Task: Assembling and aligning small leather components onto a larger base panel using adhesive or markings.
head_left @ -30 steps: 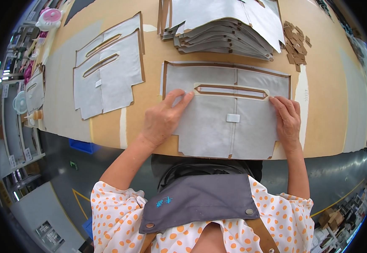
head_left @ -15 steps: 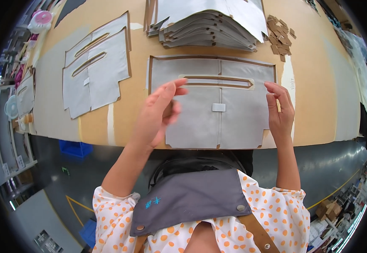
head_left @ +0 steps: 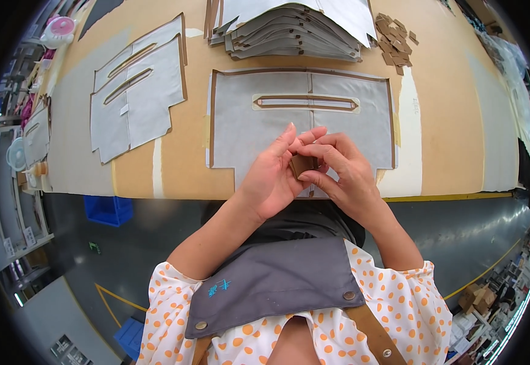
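Small brown square patches [head_left: 302,164] sit in the cupped fingers of my left hand [head_left: 270,179]. From the right, my right hand [head_left: 351,176] reaches over and pinches at these patches with thumb and fingers. Both hands hover over the near middle of a grey flat panel [head_left: 246,131] with brown edging. Across the panel's upper part runs a long slot [head_left: 305,102] with a brown border. The hands hide the panel's near middle, so the white tab on its centre seam is out of sight.
Beyond the panel lies a thick stack of similar panels [head_left: 295,36]. Loose brown patches [head_left: 394,42] are heaped at its right. Two overlapping panels [head_left: 137,103] lie on the left of the table [head_left: 447,121]. Below the table's edge stands a blue bin [head_left: 108,210].
My hands, apart over the panel's two sides before, have come together at its near middle. The right fingers now touch the brown patches in the left hand. The view has shifted slightly.
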`<action>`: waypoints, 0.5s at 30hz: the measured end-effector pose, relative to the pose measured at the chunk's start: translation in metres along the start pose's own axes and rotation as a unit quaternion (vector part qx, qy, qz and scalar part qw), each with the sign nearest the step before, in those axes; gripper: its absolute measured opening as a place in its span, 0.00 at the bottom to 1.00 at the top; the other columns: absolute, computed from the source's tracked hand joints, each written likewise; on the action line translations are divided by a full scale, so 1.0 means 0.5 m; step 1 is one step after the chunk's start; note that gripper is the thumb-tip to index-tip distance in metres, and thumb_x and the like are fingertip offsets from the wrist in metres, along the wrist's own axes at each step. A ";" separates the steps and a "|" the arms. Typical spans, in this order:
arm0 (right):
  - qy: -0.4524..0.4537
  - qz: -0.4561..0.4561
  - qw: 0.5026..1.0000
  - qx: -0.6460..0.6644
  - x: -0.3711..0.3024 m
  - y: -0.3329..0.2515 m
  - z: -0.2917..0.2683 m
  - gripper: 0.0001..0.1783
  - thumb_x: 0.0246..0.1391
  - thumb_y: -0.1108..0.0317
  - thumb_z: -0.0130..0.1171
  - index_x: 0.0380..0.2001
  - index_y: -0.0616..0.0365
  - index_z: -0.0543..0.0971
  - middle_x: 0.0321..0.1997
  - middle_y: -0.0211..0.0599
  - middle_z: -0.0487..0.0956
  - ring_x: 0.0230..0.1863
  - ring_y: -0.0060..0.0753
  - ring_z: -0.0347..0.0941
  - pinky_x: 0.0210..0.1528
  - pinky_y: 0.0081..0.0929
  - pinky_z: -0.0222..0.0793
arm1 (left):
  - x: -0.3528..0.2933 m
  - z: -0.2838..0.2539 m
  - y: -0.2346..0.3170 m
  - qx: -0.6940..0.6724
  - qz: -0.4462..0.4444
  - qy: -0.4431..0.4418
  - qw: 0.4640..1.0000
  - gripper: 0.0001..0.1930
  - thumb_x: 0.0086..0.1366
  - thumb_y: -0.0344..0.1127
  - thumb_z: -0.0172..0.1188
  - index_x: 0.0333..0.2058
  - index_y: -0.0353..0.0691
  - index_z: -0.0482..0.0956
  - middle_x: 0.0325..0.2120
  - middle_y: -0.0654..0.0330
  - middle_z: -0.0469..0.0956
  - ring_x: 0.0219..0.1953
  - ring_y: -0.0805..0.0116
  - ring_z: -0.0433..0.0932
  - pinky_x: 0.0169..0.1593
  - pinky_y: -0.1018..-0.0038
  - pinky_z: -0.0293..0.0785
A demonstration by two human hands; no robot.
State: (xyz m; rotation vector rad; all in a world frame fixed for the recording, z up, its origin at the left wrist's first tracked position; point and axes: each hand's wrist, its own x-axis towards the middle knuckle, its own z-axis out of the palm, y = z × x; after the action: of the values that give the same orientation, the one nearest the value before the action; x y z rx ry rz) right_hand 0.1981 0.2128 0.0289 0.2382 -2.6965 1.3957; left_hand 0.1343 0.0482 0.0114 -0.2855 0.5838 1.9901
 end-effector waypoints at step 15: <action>0.144 -0.151 0.977 -0.040 -0.062 0.024 -0.035 0.12 0.42 0.76 0.70 0.31 0.56 0.78 0.35 0.30 0.78 0.32 0.33 0.73 0.36 0.31 0.66 | -0.004 0.005 -0.024 0.041 -0.021 0.061 0.997 0.21 0.76 0.47 0.48 0.54 0.37 0.77 0.40 0.63 0.78 0.40 0.75 0.76 0.37 0.79 0.72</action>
State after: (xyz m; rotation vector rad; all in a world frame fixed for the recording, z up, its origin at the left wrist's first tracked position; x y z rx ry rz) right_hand 0.2266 0.2368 0.0246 0.3864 -2.3559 1.1347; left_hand 0.1457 0.0526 0.0108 -0.3675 0.7298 1.9135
